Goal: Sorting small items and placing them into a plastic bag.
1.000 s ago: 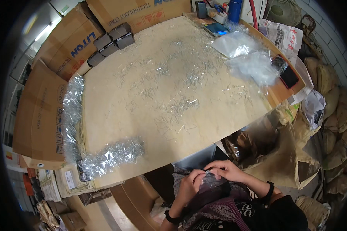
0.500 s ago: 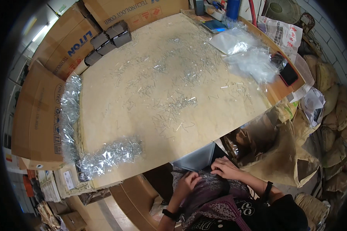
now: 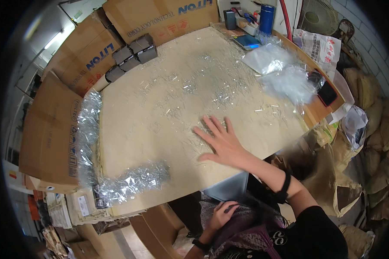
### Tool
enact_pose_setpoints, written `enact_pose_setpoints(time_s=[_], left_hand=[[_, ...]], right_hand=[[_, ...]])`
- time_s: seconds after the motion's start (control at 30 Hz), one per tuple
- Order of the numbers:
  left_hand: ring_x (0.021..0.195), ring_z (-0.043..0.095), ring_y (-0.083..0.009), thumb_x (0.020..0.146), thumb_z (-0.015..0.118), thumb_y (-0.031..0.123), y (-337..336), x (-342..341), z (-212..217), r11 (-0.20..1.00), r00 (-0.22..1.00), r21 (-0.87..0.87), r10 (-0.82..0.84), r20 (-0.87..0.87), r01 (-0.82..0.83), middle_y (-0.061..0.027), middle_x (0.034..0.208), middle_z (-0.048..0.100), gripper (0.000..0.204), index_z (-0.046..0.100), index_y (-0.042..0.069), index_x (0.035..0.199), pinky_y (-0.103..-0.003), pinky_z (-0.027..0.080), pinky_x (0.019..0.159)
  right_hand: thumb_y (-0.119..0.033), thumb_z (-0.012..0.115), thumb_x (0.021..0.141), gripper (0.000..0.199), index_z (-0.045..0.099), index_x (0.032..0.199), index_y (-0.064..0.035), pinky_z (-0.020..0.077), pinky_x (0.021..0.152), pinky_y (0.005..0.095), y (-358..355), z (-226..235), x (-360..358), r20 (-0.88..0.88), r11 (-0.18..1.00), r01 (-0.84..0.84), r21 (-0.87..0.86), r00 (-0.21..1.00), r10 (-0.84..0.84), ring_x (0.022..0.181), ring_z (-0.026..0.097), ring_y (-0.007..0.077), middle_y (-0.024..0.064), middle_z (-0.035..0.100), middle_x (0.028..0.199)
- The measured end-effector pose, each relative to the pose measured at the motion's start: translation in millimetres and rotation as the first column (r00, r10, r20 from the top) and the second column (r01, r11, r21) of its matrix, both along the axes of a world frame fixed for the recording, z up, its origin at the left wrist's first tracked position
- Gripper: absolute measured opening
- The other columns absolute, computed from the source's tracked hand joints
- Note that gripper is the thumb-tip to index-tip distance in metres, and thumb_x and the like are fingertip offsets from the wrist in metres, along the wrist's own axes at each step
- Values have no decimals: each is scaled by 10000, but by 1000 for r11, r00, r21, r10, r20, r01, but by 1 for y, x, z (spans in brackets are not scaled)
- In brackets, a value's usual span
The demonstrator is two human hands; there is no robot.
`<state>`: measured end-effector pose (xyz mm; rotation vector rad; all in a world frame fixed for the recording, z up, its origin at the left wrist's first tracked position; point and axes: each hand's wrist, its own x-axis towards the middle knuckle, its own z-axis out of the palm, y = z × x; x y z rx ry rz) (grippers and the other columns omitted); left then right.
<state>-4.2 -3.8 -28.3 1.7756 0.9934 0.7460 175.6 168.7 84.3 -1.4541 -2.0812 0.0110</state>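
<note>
Blue lettering (image 3: 100,57): 2 cartons (image 3: 88,42) | symbols (image 3: 73,151): left carton (image 3: 49,134) | red characters (image 3: 331,51): sheet (image 3: 312,43)

Right hand (image 3: 224,146) stretched forward, palm down, fingers (image 3: 212,125) splayed; left hand (image 3: 220,216) lower, loosely curled.

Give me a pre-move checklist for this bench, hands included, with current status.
1. Right hand free: ok; palm down over the table, fingers spread, nothing visible gripped.
2. Left hand free: cannot tell; it is curled below the table's near edge, and a small dark patch shows at its fingers.
3. Thin shiny pieces gathered together: not ok; many lie scattered across the middle.
4. Clear plastic bags on the table: ok; they lie at the right side.
5. Phone away from the scattered pieces: ok; it lies by the right edge.
6. Grey container contents: cannot tell; its inside is not readable.
</note>
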Motion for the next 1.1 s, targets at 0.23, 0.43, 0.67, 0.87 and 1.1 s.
enact_pose_setpoints(time_s=[0.23, 0.43, 0.67, 0.87, 1.1], left_hand=[[807, 672, -250, 788, 763, 23, -1, -4, 0, 997, 996, 15, 73, 46, -74, -93, 899, 707, 126, 697, 35, 895, -329, 533, 727], [792, 673, -261, 817, 742, 39, 0, 2, 1, 999, 997, 4, 50, 57, -50, -102, 877, 696, 114, 699, 39, 923, -344, 535, 706], [786, 678, -265, 813, 746, 37, -2, -2, 0, 994, 992, 13, 105, 72, -106, -112, 868, 691, 122, 701, 38, 927, -340, 536, 707], [791, 682, -255, 809, 752, 35, -2, 3, 7, 993, 992, -44, 114, 56, -112, -120, 868, 691, 127, 701, 32, 926, -334, 535, 714], [766, 664, -234, 797, 758, 31, -12, -4, 6, 981, 989, -162, 120, 81, -105, -110, 851, 690, 129, 698, 26, 910, -321, 522, 709]], right_hand=[[-398, 691, 831, 527, 593, 1282, -142, 296, 1114, 481, 27, -2, -2, 12, 944, -204, -258, 977, 214, 1349, 379, 370, 193, 448, 1437], [11, 564, 792, 435, 614, 1220, -54, 331, 1117, 433, 44, -6, 56, -206, 994, 104, -39, 972, -110, 1283, 480, 340, 201, 556, 1325], [93, 528, 757, 515, 625, 1238, -63, 396, 1087, 346, -9, -4, 53, -287, 939, -256, -230, 940, 186, 1298, 476, 334, 167, 572, 1324], [-330, 613, 897, 497, 544, 1357, -157, 257, 1127, 569, -31, 6, 11, -117, 998, -28, -65, 993, 20, 1393, 340, 357, 147, 457, 1449], [-469, 611, 875, 563, 533, 1355, -186, 282, 1119, 537, -74, -11, -31, 87, 994, -106, -32, 990, 108, 1364, 375, 347, 143, 456, 1436]])
